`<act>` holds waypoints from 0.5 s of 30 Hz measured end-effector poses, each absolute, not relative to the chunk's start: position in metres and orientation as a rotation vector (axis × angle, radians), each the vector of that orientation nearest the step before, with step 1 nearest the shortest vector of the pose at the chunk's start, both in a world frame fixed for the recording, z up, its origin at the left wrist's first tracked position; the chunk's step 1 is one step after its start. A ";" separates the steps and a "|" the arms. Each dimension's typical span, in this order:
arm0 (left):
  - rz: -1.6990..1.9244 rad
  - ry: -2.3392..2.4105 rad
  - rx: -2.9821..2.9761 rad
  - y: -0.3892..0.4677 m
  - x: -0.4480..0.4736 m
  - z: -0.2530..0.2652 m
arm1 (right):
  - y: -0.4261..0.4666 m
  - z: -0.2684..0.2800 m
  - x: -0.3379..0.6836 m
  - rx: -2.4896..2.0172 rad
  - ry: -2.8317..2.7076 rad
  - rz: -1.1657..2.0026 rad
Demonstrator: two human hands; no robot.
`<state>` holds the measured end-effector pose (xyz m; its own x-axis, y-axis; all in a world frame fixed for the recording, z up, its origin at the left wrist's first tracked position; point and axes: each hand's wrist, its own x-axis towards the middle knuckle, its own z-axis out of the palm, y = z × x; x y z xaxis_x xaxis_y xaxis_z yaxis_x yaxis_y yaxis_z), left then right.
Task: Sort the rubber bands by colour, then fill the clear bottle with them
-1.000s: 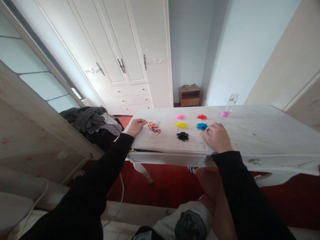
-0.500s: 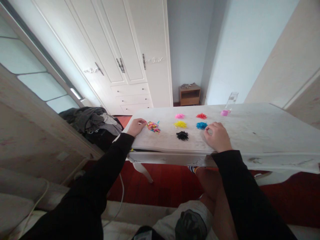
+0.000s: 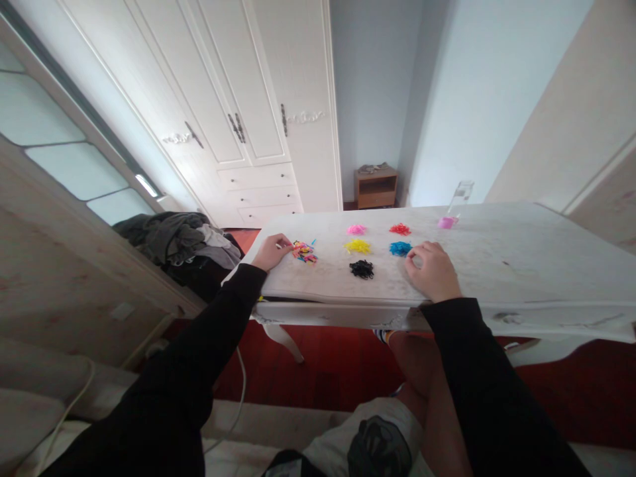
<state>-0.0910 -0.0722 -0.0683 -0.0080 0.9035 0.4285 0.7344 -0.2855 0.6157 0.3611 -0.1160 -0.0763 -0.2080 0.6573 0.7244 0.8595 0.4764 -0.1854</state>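
My left hand (image 3: 273,252) rests at the left side of a mixed pile of small rubber bands (image 3: 305,252), its fingertips pinched together at the pile's edge. What sits between those fingertips, if anything, is too small to make out. Beside the blue pile (image 3: 400,248), my right hand (image 3: 434,270) is curled with thumb and forefinger tips meeting in a ring; anything in that pinch cannot be made out. Single-colour piles lie between the hands: yellow (image 3: 358,246), black (image 3: 362,269), pink (image 3: 356,229) and red (image 3: 400,228).
The piles lie on a white table (image 3: 546,265). A clear container with a pink part (image 3: 448,222) stands near its far edge. Clothes (image 3: 183,242) are heaped left of the table. Behind are a white wardrobe (image 3: 268,79) and a small wooden cabinet (image 3: 376,187).
My left hand has shifted very slightly at the mixed pile, fingers still pinched. The right hand stays in place beside the blue pile. The view has tilted slightly.
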 end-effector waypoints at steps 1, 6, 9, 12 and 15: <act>1.173 1.728 2.058 -0.072 -0.091 -0.068 | -0.116 -0.076 0.361 -1.257 -1.947 -0.328; 1.204 1.719 2.063 -0.072 -0.090 -0.067 | -0.116 -0.076 0.361 -1.259 -1.945 -0.318; 1.232 1.737 2.043 -0.073 -0.089 -0.065 | -0.116 -0.076 0.361 -1.261 -1.943 -0.321; 1.261 1.776 2.026 -0.075 -0.089 -0.063 | -0.116 -0.076 0.361 -1.259 -1.947 -0.326; 1.281 1.809 2.016 -0.077 -0.089 -0.061 | -0.116 -0.076 0.361 -1.258 -1.947 -0.321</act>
<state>-0.0885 -0.0768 -0.0612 -0.0890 0.8699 0.4850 0.7463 -0.2643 0.6109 0.3609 -0.1162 -0.0759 -0.2059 0.6602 0.7223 0.8570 0.4780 -0.1925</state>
